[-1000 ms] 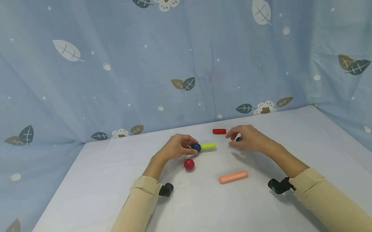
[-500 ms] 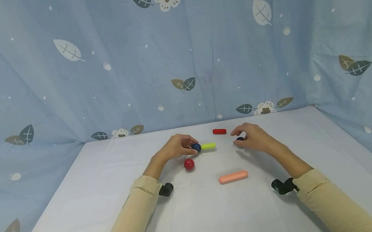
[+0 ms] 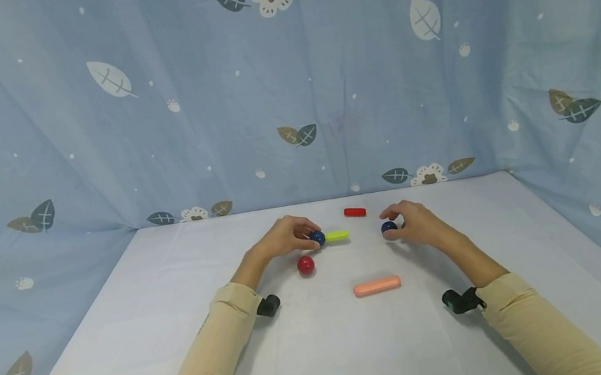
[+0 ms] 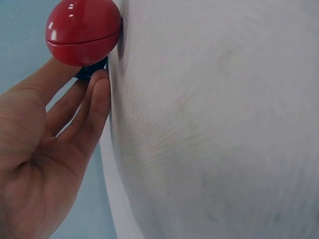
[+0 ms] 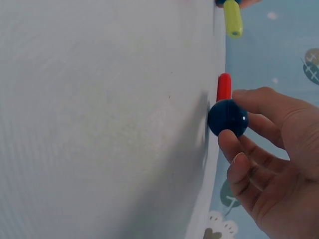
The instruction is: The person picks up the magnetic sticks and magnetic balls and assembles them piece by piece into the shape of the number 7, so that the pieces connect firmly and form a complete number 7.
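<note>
My left hand (image 3: 284, 237) pinches a dark blue ball (image 3: 318, 238) between thumb and fingers. One end of a yellow stick (image 3: 336, 235) meets that ball and points right. In the left wrist view a shiny red ball (image 4: 83, 31) with a seam hides most of the blue one. My right hand (image 3: 418, 223) holds a second blue ball (image 5: 228, 118) at its fingertips, low at the white table. In the right wrist view a short red stick (image 5: 224, 86) appears just beyond this ball; the head view shows them apart.
A salmon-pink stick (image 3: 377, 286) lies nearer me on the white table (image 3: 362, 364). Close to my left hand sits the red ball, on the near side. Behind the table's far edge hangs a blue patterned curtain (image 3: 237, 104).
My right hand has drawn back to the right, so its fingertips are now at the second blue ball, which shows more fully. My left hand and its ball have stayed put.
</note>
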Demonstrator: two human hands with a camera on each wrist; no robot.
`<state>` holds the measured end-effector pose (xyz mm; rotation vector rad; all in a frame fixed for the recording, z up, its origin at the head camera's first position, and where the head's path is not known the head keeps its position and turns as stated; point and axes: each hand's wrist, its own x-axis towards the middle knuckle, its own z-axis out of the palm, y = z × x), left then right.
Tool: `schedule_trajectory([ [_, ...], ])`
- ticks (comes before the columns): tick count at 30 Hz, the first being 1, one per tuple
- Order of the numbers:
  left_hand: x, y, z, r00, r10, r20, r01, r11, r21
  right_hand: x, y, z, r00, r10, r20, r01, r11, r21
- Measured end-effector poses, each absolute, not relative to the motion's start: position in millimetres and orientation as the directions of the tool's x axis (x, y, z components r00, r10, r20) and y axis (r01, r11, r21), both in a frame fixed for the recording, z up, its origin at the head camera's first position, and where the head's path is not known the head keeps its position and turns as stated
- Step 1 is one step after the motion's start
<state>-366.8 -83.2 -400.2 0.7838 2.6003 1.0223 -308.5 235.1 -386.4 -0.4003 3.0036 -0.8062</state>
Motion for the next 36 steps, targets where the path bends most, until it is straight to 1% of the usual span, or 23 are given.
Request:
schedule_trajectory([
  [8, -364.8, -83.2, -397.4, -0.829, 0.559, -0.031, 0.389, 0.615, 0.686, -308.5, 239.1, -388.7, -0.971, -0.234, 0.041, -0.223, 0.836, -0.501],
  [19, -364.7, -82.8, -397.5, -0.829, 0.558, -0.035, 0.382, 0.612, 0.692, -309.6, 241.3, -392.0, -0.967, -0.250, 0.044, -0.235, 0.820, -0.522],
  [36, -364.9, -83.2, -397.4, -0.826, 0.563, -0.031, 0.388, 0.608, 0.693, -310.9, 240.5, -396.4, -0.962, -0.268, 0.055, -0.259, 0.829, -0.496],
])
